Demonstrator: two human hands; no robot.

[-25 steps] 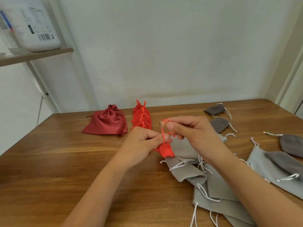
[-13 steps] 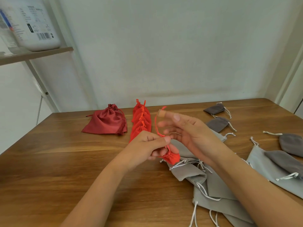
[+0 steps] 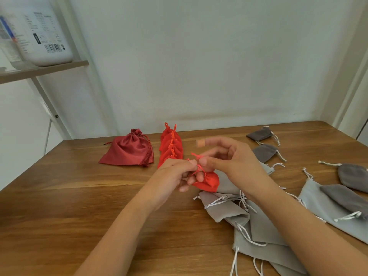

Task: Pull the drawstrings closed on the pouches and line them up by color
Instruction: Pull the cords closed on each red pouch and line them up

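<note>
**Small orange-red fabric pouch** (image 3: 209,181), mouth gathered, is held over the wooden tabletop (image 3: 79,196). The left hand (image 3: 173,180) has its grip clenched on the thin orange drawstring (image 3: 196,156) at the pouch's neck. The right hand (image 3: 229,158) pinches the drawstring's free end just above the pouch, with its blurred forefinger raised. Behind the pouch lies a row of matching orange-red pouches (image 3: 171,146). Behind and to its left lies a dark red satin pouch (image 3: 129,151). Beneath and to its right are heaped light grey pouches (image 3: 254,226), and farther right are dark grey pouches (image 3: 260,134).
</note>
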